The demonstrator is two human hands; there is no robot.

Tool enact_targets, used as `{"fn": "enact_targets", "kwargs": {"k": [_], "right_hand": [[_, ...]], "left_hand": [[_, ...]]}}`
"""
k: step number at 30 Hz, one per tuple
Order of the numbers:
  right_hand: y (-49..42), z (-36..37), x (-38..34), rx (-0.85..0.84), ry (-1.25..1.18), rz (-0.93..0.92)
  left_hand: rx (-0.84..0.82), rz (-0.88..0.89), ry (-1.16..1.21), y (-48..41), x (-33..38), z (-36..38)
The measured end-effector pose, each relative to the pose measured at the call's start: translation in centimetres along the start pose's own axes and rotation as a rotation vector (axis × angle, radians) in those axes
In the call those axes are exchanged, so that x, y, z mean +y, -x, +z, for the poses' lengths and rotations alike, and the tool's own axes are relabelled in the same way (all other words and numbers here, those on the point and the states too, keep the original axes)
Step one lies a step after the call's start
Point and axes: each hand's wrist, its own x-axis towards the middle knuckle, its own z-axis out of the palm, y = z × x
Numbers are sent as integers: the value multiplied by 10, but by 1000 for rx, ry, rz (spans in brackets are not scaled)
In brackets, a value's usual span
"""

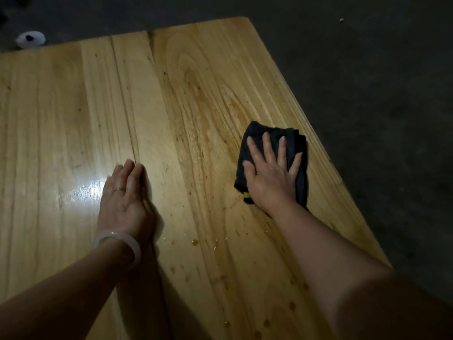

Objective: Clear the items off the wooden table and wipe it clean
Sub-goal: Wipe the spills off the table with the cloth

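dark grey floor around the furniture, white round object lying on it far left, small pale speck far right

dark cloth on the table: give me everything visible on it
The dark cloth looks like soft black or navy fabric, folded into a rough rectangular pad with layered edges at its far right corner. A small yellow patch shows at its near left corner. It lies flat on the wooden table, close to the right edge. The right hand presses down on it, fingers straight and spread, covering much of it. Nothing else touches it.
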Motion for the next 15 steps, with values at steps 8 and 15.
{"fn": "enact_targets", "kwargs": {"k": [8,15], "right_hand": [[77,17,-25,-58,-32,-161],[68,15,-1,-64,47,-302]], "left_hand": [[-9,-3,-8,-2,1,-2],[-1,6,-14,-1,0,-2]]}}
